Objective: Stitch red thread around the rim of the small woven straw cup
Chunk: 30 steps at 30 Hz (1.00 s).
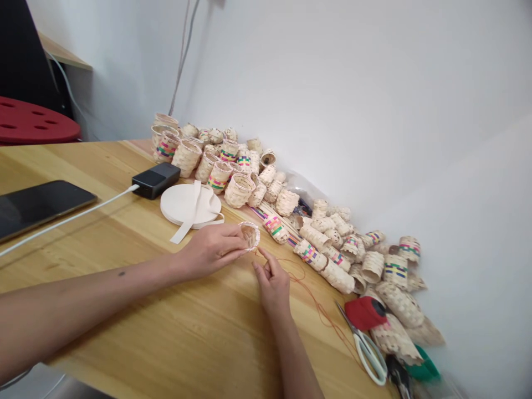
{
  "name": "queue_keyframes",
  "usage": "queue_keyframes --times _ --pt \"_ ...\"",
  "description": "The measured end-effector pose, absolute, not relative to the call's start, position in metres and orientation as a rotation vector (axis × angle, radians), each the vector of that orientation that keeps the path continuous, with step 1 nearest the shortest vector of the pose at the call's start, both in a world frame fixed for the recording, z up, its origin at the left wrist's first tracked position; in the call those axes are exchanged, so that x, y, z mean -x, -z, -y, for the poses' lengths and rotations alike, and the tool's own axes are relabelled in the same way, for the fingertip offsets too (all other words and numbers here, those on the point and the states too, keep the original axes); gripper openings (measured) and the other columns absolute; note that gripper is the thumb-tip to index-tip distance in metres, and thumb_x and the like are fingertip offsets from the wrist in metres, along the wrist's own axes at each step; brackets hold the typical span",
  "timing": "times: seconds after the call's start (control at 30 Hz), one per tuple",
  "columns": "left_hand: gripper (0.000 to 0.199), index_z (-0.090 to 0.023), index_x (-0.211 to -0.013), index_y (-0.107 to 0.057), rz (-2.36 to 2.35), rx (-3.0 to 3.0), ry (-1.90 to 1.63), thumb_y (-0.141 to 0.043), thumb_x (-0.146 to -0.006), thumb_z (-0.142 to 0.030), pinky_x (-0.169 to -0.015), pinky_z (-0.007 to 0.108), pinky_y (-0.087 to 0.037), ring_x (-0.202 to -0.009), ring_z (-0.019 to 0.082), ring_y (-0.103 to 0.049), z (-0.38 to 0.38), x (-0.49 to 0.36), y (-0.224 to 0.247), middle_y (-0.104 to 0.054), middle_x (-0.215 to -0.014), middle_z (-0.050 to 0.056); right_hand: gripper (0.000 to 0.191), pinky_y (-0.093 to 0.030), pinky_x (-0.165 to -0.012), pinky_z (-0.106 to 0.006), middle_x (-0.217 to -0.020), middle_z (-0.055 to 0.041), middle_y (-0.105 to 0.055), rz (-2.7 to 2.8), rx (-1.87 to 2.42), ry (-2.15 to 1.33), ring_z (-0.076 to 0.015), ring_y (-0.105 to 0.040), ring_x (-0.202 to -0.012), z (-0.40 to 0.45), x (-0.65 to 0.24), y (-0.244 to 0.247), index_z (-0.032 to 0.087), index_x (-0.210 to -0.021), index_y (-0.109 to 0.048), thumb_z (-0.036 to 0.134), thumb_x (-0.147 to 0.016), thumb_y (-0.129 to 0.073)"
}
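My left hand [216,246] is closed around a small woven basket [250,235], its white-trimmed rim tilted toward the right. Just below that rim, my right hand [274,282] has thumb and forefinger brought close together. Whatever sits between those fingertips is too small to make out, though an orange thread [318,305] runs near them and trails across the table toward the lower right. Beyond my left hand lies a flat roll of white ribbon [172,205] with a loose end hanging over it.
Many woven baskets [239,191] line the wall. White-handled scissors [369,354] and a red thread spool [366,313] lie at the lower right. A black power bank [155,180] with a white cable and a phone [45,205] rest on the wooden table [174,332] at left.
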<state>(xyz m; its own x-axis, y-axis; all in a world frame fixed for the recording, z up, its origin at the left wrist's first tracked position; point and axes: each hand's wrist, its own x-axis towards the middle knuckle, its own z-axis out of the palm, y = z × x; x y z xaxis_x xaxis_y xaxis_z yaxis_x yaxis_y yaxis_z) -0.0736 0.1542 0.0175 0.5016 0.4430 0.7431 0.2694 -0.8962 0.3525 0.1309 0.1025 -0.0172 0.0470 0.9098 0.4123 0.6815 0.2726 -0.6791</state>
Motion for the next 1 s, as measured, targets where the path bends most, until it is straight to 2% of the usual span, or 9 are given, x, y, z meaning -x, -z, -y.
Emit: queue_keyframes --times 0.17,0.23,0.3,0.4,0.6,1.0 --pt "0.018 -0.016 -0.088 -0.068 -0.594 -2.551 -1.325 -0.052 -0.093 -0.021 -0.066 0.023 -0.041 -0.075 0.014 -0.055 -0.154 0.074 -0.017 -0.062 -0.083 0.005 0.039 -0.032 -0.051 -0.020 -0.054 0.0091 -0.033 1.670 1.448 -0.411 -0.0100 -0.036 -0.049 -0.105 -0.131 0.019 0.016 -0.116 -0.065 0.033 -0.082 -0.061" --pt "0.018 -0.016 -0.088 -0.069 -0.599 -2.557 -1.323 -0.053 -0.093 -0.021 -0.066 0.022 -0.040 -0.075 0.014 -0.055 -0.154 0.074 -0.017 -0.062 -0.083 0.004 0.031 -0.031 -0.049 -0.020 -0.053 0.0089 -0.032 1.645 1.436 -0.431 -0.0097 -0.034 -0.049 -0.105 -0.131 0.019 0.016 -0.103 -0.070 0.035 -0.081 -0.061" --pt "0.019 -0.016 -0.088 -0.069 -0.614 -2.559 -1.320 -0.052 -0.093 -0.022 -0.065 0.022 -0.040 -0.074 0.014 -0.055 -0.154 0.074 -0.017 -0.061 -0.082 0.004 0.024 -0.029 -0.047 -0.020 -0.052 0.0080 -0.033 1.604 1.425 -0.435 -0.0094 -0.033 -0.048 -0.104 -0.131 0.017 0.016 -0.083 -0.071 0.038 -0.081 -0.061" --pt "0.021 -0.016 -0.087 -0.069 -0.646 -2.554 -1.309 -0.051 -0.094 -0.024 -0.064 0.022 -0.041 -0.074 0.014 -0.054 -0.154 0.075 -0.019 -0.060 -0.081 0.005 0.029 -0.028 -0.046 -0.020 -0.052 0.0065 -0.037 1.541 1.408 -0.420 -0.0093 -0.034 -0.048 -0.103 -0.134 0.011 0.016 -0.067 -0.063 0.041 -0.081 -0.059" --pt "0.021 -0.016 -0.084 -0.067 -0.737 -2.540 -1.378 -0.050 -0.094 -0.022 -0.066 0.022 -0.040 -0.075 0.014 -0.054 -0.159 0.079 -0.020 -0.059 -0.081 0.004 0.031 -0.030 -0.048 -0.022 -0.053 0.0049 -0.043 1.496 1.359 -0.395 -0.0100 -0.037 -0.050 -0.098 -0.139 -0.001 0.016 -0.066 -0.061 0.043 -0.081 -0.058" --pt "0.021 -0.016 -0.079 -0.067 -0.907 -2.516 -1.564 -0.052 -0.093 -0.022 -0.063 0.022 -0.039 -0.071 0.013 -0.055 -0.175 0.087 -0.024 -0.059 -0.077 0.002 0.031 -0.031 -0.049 -0.022 -0.054 0.0051 -0.042 1.517 1.284 -0.392 -0.0103 -0.038 -0.050 -0.093 -0.142 -0.002 0.017 -0.064 -0.055 0.040 -0.085 -0.055"
